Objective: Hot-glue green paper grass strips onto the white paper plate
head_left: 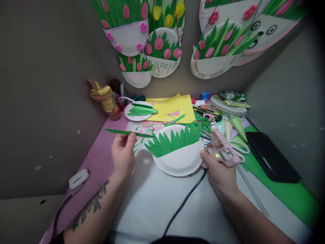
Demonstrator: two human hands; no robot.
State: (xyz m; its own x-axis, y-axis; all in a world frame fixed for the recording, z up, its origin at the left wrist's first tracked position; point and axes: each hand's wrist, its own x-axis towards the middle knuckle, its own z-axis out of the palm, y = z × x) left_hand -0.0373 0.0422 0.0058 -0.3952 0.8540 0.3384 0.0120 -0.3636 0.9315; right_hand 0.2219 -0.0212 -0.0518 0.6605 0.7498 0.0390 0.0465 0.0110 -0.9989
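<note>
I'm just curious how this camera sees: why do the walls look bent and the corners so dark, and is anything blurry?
In the head view, the wide lens bows the walls and darkens the right corners. Light falls brightest on the yellow paper. The left hand casts a soft shadow toward the paper plate. The right hand and its pink glue gun look slightly soft, and a small light glows on the gun.
</note>
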